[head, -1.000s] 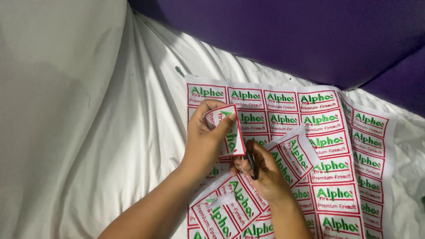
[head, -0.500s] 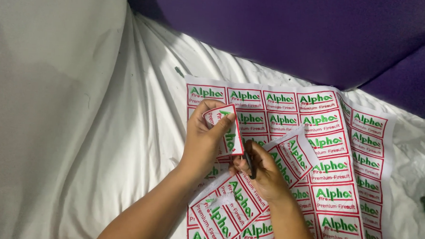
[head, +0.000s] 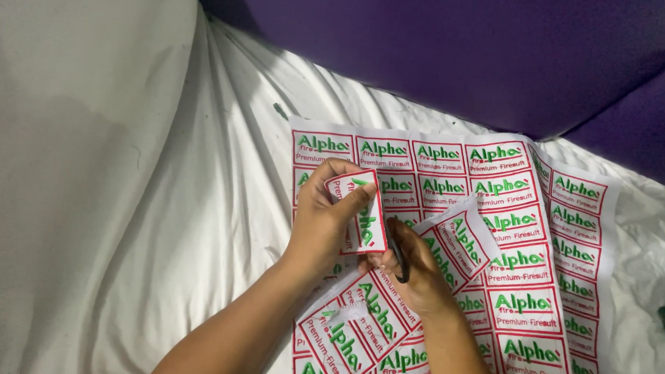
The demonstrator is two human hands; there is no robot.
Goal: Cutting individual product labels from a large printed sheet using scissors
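Head view looked down on both bare hands working over a large printed sheet [head: 509, 240] of identical red-bordered rectangular labels with green lettering, spread on a rumpled white cloth [head: 197, 203]. The left hand [head: 323, 224] held a single cut-out label [head: 361, 211] upright, its grip pinching the piece with the thumb across the front face and the fingers behind it. That label stood just above the sheet, near its upper left part, touching the left hand only.

The right hand [head: 415, 269] lay just beside the left, below and to the right of the held label. Its grip was curled tight around a dark slim tool [head: 398, 256], most likely scissors, though the blades were largely hidden by the fingers. A loose strip of labels [head: 457, 241] curled up against the back of the right hand, and another strip [head: 356, 323] ran diagonally beneath both wrists toward the bottom edge.

A dark purple surface [head: 465, 58] filled the upper part of the view behind the cloth.
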